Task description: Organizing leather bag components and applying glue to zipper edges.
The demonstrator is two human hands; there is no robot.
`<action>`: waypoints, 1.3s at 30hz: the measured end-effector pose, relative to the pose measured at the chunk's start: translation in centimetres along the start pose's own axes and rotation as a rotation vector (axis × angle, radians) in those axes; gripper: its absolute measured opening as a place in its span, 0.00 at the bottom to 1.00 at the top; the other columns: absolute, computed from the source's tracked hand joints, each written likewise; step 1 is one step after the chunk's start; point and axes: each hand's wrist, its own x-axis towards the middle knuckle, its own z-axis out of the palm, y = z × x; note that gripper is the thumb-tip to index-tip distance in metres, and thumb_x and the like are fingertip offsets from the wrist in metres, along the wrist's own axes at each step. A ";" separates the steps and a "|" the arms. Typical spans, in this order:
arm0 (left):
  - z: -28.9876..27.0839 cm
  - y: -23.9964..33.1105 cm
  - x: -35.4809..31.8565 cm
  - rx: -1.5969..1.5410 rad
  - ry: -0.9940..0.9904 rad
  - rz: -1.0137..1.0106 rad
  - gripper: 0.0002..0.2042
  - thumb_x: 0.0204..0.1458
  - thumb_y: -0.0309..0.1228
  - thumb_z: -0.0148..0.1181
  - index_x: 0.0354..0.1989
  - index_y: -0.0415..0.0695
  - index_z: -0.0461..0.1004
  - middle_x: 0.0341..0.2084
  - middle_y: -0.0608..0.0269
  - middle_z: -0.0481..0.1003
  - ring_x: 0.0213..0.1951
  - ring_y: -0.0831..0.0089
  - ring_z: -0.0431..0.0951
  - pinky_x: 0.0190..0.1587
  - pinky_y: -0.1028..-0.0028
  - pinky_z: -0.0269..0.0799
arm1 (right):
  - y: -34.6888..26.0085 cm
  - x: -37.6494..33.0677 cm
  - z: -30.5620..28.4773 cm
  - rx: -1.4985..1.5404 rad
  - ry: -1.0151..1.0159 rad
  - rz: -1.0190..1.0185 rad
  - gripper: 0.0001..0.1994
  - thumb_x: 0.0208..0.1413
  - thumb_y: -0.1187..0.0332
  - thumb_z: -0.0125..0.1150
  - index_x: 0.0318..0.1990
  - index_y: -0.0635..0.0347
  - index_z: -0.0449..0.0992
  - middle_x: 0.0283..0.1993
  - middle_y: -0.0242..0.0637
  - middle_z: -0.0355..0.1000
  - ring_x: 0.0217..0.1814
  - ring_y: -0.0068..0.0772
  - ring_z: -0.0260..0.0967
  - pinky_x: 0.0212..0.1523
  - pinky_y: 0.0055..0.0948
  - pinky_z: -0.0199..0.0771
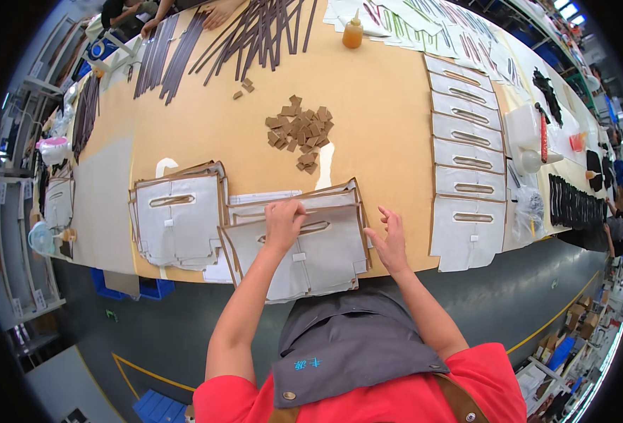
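In front of me lies a stack of light grey bag panels (339,247) with brown edges, a slot in the upper part and a small white tab below it. My left hand (284,224) is closed at the top panel's upper edge, its fingers curled over beside the slot; the fingertips are partly hidden. Just right of the stack, my right hand (390,243) is raised with its fingers apart and nothing in it. Another stack of similar panels (184,229) sits to the left. Beyond the stacks is a heap of small brown pieces (301,127).
A row of overlapping grey panels (468,169) runs along the right. Farther off are dark strips (269,35), an amber squeeze bottle (353,33) and a co-worker's hand (220,12). A white container (525,128) and black strips (576,201) stand at far right.
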 end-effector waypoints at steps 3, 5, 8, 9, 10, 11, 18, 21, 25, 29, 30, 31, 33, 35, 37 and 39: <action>-1.4 1.7 -0.5 -0.069 -0.031 0.009 0.08 0.41 0.28 0.68 0.26 0.47 0.73 0.24 0.69 0.76 0.34 0.70 0.74 0.49 0.68 0.57 | -0.4 0.3 1.0 0.134 -0.017 0.004 0.15 0.55 0.71 0.60 0.50 0.61 0.72 0.47 0.40 0.68 0.39 0.31 0.68 0.43 0.26 0.70; -2.8 2.6 -0.7 -0.102 -0.070 -0.001 0.08 0.41 0.29 0.68 0.27 0.47 0.74 0.25 0.68 0.77 0.35 0.70 0.74 0.49 0.68 0.57 | 0.6 -0.4 2.4 0.391 -0.212 0.181 0.12 0.56 0.73 0.59 0.48 0.62 0.73 0.43 0.38 0.70 0.39 0.29 0.68 0.44 0.25 0.70; -5.6 2.3 -0.8 -0.032 -0.163 -0.069 0.09 0.40 0.28 0.69 0.30 0.48 0.75 0.28 0.69 0.77 0.35 0.67 0.76 0.50 0.66 0.59 | -0.2 0.1 2.6 0.667 -0.347 0.319 0.08 0.57 0.76 0.55 0.44 0.64 0.74 0.37 0.35 0.72 0.38 0.23 0.67 0.42 0.23 0.68; -6.8 1.4 -1.1 0.046 -0.170 -0.077 0.10 0.39 0.28 0.69 0.31 0.48 0.76 0.28 0.68 0.78 0.35 0.66 0.76 0.50 0.66 0.59 | -0.9 0.9 1.9 0.684 -0.284 0.274 0.07 0.58 0.77 0.53 0.42 0.65 0.75 0.33 0.33 0.72 0.37 0.19 0.66 0.41 0.21 0.67; -7.9 -0.1 -1.9 0.142 -0.196 -0.073 0.11 0.38 0.29 0.70 0.32 0.47 0.76 0.27 0.67 0.78 0.33 0.65 0.76 0.50 0.66 0.60 | -1.2 1.9 1.0 0.686 -0.285 0.279 0.07 0.58 0.77 0.53 0.42 0.65 0.75 0.33 0.33 0.72 0.37 0.19 0.66 0.41 0.21 0.67; -8.8 -1.8 -2.5 0.238 -0.221 -0.065 0.12 0.38 0.30 0.71 0.32 0.46 0.77 0.26 0.65 0.78 0.32 0.63 0.77 0.49 0.65 0.60 | -1.4 3.4 0.1 0.671 -0.294 0.269 0.08 0.58 0.78 0.52 0.43 0.64 0.74 0.34 0.29 0.72 0.37 0.18 0.65 0.41 0.20 0.67; -9.3 2.2 9.0 -0.187 -0.223 -0.558 0.13 0.46 0.31 0.68 0.37 0.37 0.78 0.25 0.66 0.77 0.29 0.80 0.72 0.35 0.76 0.69 | 7.3 16.5 -4.3 0.643 -0.225 0.368 0.08 0.60 0.72 0.54 0.42 0.66 0.74 0.31 0.26 0.71 0.34 0.14 0.62 0.35 0.20 0.66; -5.7 2.0 17.4 -0.530 -0.032 -0.615 0.15 0.48 0.32 0.67 0.40 0.34 0.76 0.27 0.66 0.77 0.28 0.80 0.71 0.34 0.78 0.68 | 10.6 24.6 -5.6 0.636 -0.113 0.362 0.09 0.59 0.67 0.56 0.37 0.67 0.73 0.27 0.26 0.69 0.30 0.14 0.59 0.30 0.21 0.63; 0.4 1.8 30.5 -0.656 0.014 -0.569 0.13 0.50 0.33 0.65 0.38 0.35 0.76 0.27 0.69 0.76 0.28 0.83 0.72 0.31 0.81 0.67 | 19.0 34.9 -6.5 0.460 -0.006 0.301 0.12 0.58 0.62 0.58 0.34 0.65 0.72 0.25 0.28 0.67 0.27 0.16 0.59 0.28 0.23 0.62; 4.7 -1.7 39.3 -0.600 0.055 -0.534 0.12 0.50 0.34 0.65 0.35 0.36 0.77 0.24 0.70 0.75 0.24 0.85 0.68 0.26 0.81 0.63 | 21.6 42.7 -6.1 0.222 -0.046 0.317 0.16 0.56 0.58 0.58 0.35 0.65 0.73 0.25 0.36 0.70 0.29 0.28 0.66 0.32 0.30 0.66; 5.2 -2.7 40.9 -0.524 0.074 -0.538 0.12 0.50 0.34 0.66 0.33 0.37 0.77 0.24 0.71 0.75 0.22 0.84 0.67 0.25 0.80 0.62 | 21.9 44.2 -6.0 0.065 -0.059 0.278 0.17 0.56 0.57 0.58 0.35 0.65 0.73 0.26 0.40 0.72 0.30 0.34 0.69 0.33 0.33 0.68; 5.7 -3.7 42.3 -0.448 0.094 -0.540 0.11 0.49 0.35 0.66 0.31 0.38 0.77 0.23 0.71 0.74 0.21 0.84 0.66 0.25 0.79 0.61 | 22.0 45.6 -5.8 0.074 -0.065 0.285 0.17 0.56 0.57 0.58 0.35 0.65 0.73 0.26 0.40 0.72 0.30 0.34 0.69 0.33 0.33 0.68; 7.2 -4.7 44.6 -0.419 0.094 -0.569 0.11 0.49 0.36 0.66 0.30 0.39 0.78 0.23 0.71 0.74 0.21 0.84 0.66 0.25 0.79 0.62 | 23.0 47.6 -5.4 -0.134 -0.081 0.142 0.17 0.55 0.55 0.56 0.36 0.63 0.74 0.30 0.46 0.74 0.36 0.47 0.72 0.38 0.40 0.70; 8.1 -5.5 46.1 -0.387 0.101 -0.597 0.12 0.48 0.37 0.67 0.29 0.40 0.78 0.22 0.71 0.74 0.21 0.83 0.66 0.25 0.78 0.62 | 22.9 48.7 -5.3 -0.253 -0.100 0.142 0.16 0.55 0.55 0.56 0.35 0.61 0.75 0.32 0.45 0.74 0.38 0.48 0.72 0.39 0.42 0.70; 8.4 -6.3 47.1 -0.366 0.132 -0.633 0.13 0.47 0.39 0.67 0.30 0.41 0.79 0.23 0.70 0.75 0.23 0.81 0.68 0.27 0.78 0.64 | 22.8 49.4 -4.8 -0.369 -0.115 0.130 0.15 0.55 0.55 0.55 0.34 0.60 0.75 0.33 0.44 0.75 0.39 0.48 0.72 0.40 0.43 0.70; 9.3 -6.3 47.6 -0.340 0.131 -0.575 0.14 0.45 0.40 0.68 0.31 0.42 0.79 0.25 0.68 0.76 0.27 0.80 0.71 0.31 0.75 0.67 | 23.8 49.5 -4.7 -0.557 -0.050 -0.098 0.14 0.55 0.55 0.55 0.33 0.58 0.76 0.33 0.42 0.75 0.40 0.47 0.72 0.40 0.43 0.70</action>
